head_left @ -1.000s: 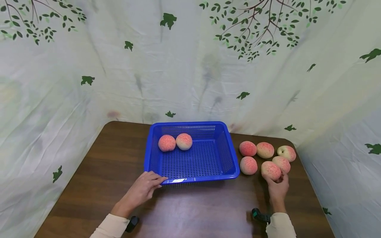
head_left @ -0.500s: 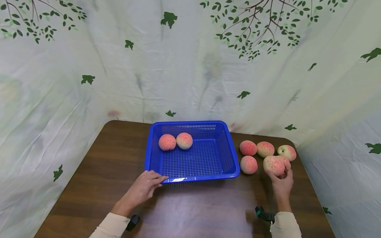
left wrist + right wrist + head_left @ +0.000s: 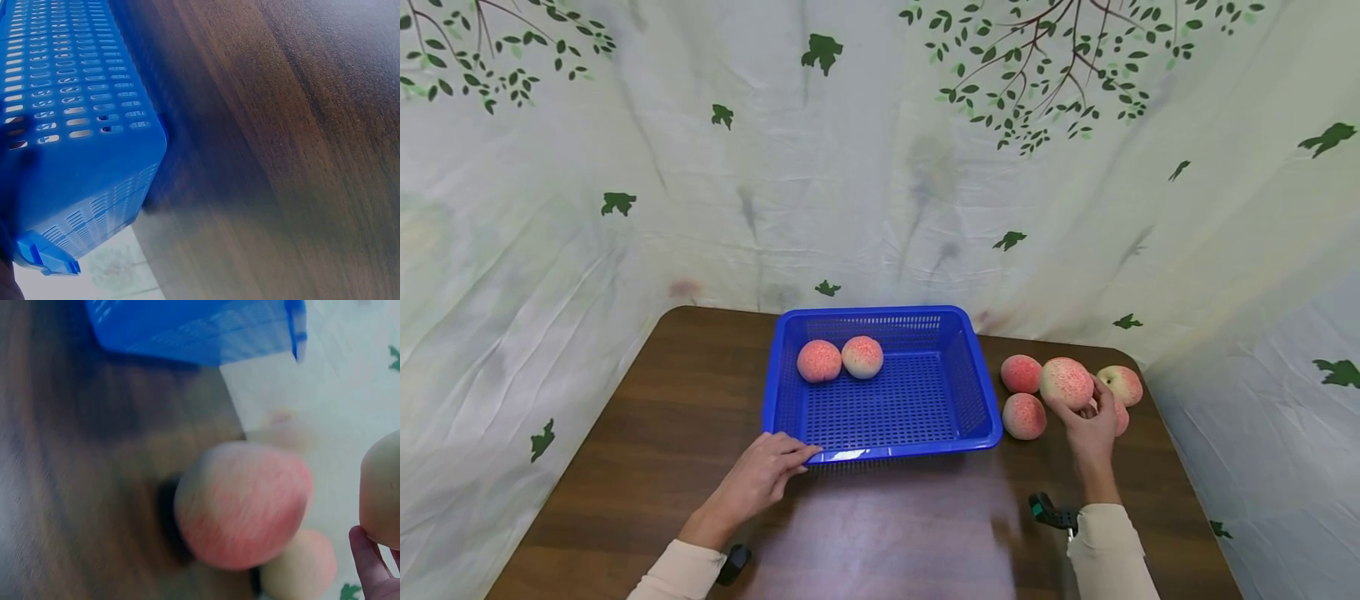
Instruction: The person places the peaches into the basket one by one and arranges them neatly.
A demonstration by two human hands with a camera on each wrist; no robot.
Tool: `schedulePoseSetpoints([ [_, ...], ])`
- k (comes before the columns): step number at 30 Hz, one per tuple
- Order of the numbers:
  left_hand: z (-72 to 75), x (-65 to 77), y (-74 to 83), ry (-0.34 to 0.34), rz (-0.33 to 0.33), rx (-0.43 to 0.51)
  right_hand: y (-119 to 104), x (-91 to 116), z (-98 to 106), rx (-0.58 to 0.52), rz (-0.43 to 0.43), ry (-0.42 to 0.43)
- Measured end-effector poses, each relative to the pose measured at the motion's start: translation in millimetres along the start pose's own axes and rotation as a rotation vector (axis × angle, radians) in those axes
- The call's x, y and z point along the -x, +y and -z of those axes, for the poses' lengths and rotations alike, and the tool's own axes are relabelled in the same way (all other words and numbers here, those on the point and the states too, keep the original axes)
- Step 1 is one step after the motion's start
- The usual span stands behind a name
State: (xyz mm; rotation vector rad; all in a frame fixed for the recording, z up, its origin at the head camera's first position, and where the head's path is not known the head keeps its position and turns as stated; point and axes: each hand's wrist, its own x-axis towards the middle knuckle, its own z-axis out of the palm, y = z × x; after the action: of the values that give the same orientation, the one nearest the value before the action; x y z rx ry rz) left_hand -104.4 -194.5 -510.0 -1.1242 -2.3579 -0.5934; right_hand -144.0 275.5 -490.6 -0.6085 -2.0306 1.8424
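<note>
Between thumb and fingers, my right hand (image 3: pixel 1092 425) holds a pink-and-cream peach (image 3: pixel 1067 383) raised above the other peaches at the table's right. The same held peach (image 3: pixel 382 490) is cut off by the right edge of the right wrist view. Partly covered by the hand is a peach (image 3: pixel 1122 417); a paler one (image 3: pixel 1121 386) lies behind it. Two more peaches stand nearer the basket, a back one (image 3: pixel 1021 374) and a front one (image 3: pixel 1024 417). My left hand (image 3: pixel 763 471) grips the front-left rim of the blue plastic basket (image 3: pixel 887 453).
Inside the basket, two peaches, a left one (image 3: pixel 819 361) and a right one (image 3: pixel 862 357), sit side by side at the back left. The brown wooden table (image 3: pixel 647 433) meets a pale leaf-printed cloth (image 3: pixel 880 208) at the back and sides.
My right hand first shifted slightly right with the peach, then lifted it up and leftward, so it now covers the back middle peach. My left hand and the basket stay put.
</note>
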Motion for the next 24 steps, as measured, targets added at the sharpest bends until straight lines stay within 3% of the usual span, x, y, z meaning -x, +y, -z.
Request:
schedulePoseSetpoints([
  [6, -1.9, 1.8, -0.4, 0.013, -0.002, -0.014, -13.3, -5.3, -19.0, 0.043, 0.041, -0.040],
  [16, -3.8, 2.5, 0.7, 0.025, 0.000, -0.027, -30.2, -7.1, -51.1, 0.011, 0.098, -0.151],
  [24, -4.4, 3.6, 2.1, 0.029, 0.009, -0.035, -37.5, -7.2, -77.2, 0.037, 0.081, -0.214],
])
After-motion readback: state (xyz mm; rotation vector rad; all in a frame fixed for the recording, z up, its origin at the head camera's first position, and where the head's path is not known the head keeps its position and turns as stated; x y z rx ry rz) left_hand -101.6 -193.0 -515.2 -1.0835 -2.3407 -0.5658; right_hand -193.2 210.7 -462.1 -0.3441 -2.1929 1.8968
